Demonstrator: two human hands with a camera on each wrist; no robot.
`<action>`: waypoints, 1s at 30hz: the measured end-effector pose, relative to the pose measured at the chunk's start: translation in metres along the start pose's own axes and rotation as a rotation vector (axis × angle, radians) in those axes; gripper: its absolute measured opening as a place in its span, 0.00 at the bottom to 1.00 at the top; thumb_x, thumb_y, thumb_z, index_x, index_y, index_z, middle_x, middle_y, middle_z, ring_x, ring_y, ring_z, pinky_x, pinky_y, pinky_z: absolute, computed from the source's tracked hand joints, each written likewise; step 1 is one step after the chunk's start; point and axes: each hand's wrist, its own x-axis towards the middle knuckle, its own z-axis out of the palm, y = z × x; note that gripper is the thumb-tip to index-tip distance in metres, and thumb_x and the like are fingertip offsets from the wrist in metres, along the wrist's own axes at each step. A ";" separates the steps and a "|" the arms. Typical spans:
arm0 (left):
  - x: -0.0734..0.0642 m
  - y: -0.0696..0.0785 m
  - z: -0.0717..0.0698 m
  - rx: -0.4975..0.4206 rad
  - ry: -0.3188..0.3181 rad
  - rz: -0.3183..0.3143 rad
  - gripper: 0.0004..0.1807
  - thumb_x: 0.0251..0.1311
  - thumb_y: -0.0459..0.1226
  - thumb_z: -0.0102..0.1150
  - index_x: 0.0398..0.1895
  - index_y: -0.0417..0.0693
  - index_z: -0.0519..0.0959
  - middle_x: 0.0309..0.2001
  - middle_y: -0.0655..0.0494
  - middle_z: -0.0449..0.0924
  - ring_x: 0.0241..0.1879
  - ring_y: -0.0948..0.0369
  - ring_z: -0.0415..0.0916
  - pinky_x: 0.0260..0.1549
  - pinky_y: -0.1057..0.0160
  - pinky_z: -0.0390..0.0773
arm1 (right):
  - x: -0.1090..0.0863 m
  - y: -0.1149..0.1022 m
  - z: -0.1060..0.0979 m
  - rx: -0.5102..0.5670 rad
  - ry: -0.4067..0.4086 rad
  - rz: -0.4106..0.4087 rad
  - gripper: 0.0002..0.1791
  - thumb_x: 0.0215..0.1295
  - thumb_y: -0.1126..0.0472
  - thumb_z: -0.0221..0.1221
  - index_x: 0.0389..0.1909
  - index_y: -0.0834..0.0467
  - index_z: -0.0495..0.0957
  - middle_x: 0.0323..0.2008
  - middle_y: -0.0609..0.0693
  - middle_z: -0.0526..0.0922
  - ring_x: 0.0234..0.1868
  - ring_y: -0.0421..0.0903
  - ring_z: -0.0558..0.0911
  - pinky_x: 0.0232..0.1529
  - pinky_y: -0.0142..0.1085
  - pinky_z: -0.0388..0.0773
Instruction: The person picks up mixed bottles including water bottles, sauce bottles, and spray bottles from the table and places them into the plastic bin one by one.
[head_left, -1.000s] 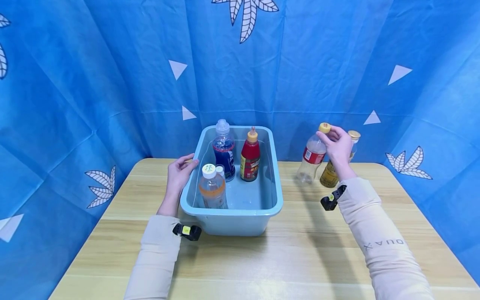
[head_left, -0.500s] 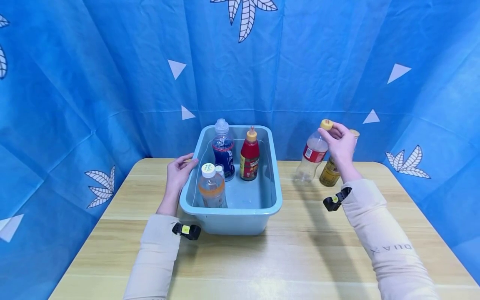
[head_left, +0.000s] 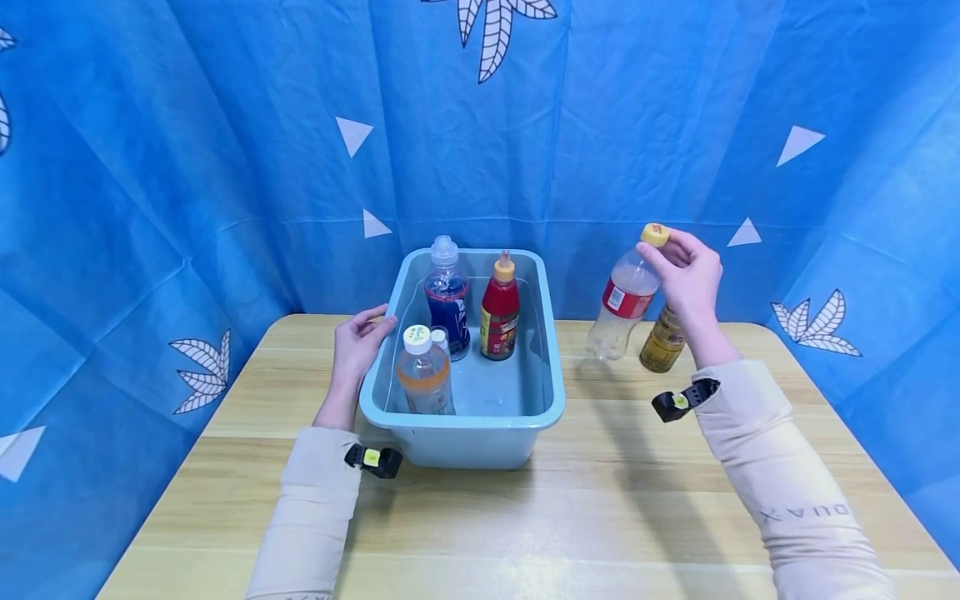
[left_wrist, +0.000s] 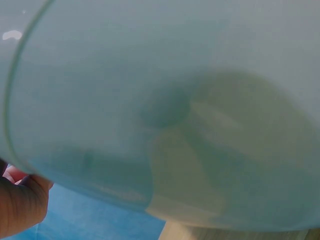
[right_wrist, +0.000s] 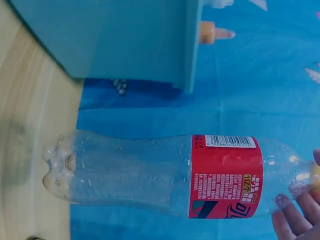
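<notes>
My right hand pinches a clear plastic soda bottle by its neck, just under the yellow cap. The bottle has a red label and leans, with its base close to the tabletop. Behind the right hand stands a brown-gold bottle, its upper part hidden. At the left rim of a light blue plastic basin, my left hand holds the edge between thumb and fingers. Inside the basin stand a dark blue drink bottle, a red sauce bottle and a clear bottle with an orange band.
A small white-capped bottle stands partly hidden behind the clear one in the basin. The wooden table runs up to a blue curtain at the back and sides.
My right hand has risen slightly and shifted right with the soda bottle, now covering the brown-gold bottle's top. The left hand and basin have stayed in place.
</notes>
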 end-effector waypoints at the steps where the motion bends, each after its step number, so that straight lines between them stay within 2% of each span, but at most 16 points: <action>1: 0.000 0.000 0.000 -0.002 -0.001 -0.001 0.24 0.57 0.46 0.54 0.57 0.48 0.70 0.45 0.44 0.74 0.42 0.54 0.74 0.42 0.61 0.75 | 0.000 -0.004 -0.001 0.003 0.000 -0.005 0.26 0.49 0.49 0.64 0.49 0.55 0.76 0.45 0.50 0.79 0.44 0.38 0.78 0.49 0.35 0.71; 8: 0.000 0.001 0.000 -0.027 -0.002 -0.016 0.23 0.57 0.44 0.55 0.57 0.49 0.70 0.46 0.45 0.74 0.43 0.54 0.74 0.42 0.60 0.75 | -0.003 -0.026 -0.004 0.070 -0.012 -0.038 0.25 0.47 0.50 0.65 0.48 0.53 0.77 0.43 0.47 0.80 0.44 0.37 0.78 0.50 0.33 0.70; 13: 0.000 0.001 0.000 -0.023 -0.001 -0.023 0.24 0.57 0.45 0.54 0.57 0.49 0.70 0.47 0.45 0.74 0.44 0.54 0.74 0.43 0.60 0.75 | -0.005 -0.040 -0.006 0.113 -0.015 -0.090 0.23 0.48 0.53 0.65 0.48 0.55 0.77 0.42 0.47 0.81 0.43 0.38 0.78 0.51 0.33 0.70; 22: -0.005 0.002 -0.002 -0.044 -0.009 0.036 0.26 0.54 0.48 0.57 0.55 0.46 0.71 0.43 0.44 0.76 0.41 0.55 0.76 0.41 0.59 0.76 | -0.010 -0.070 -0.013 0.217 -0.042 -0.169 0.21 0.50 0.57 0.64 0.47 0.56 0.77 0.41 0.46 0.81 0.43 0.39 0.78 0.52 0.33 0.69; 30: -0.002 0.001 0.000 -0.025 -0.003 -0.005 0.24 0.57 0.45 0.54 0.57 0.49 0.70 0.47 0.43 0.74 0.44 0.53 0.74 0.42 0.60 0.75 | -0.012 -0.091 -0.014 0.378 -0.053 -0.221 0.20 0.47 0.61 0.67 0.44 0.59 0.79 0.37 0.47 0.82 0.40 0.41 0.79 0.48 0.30 0.71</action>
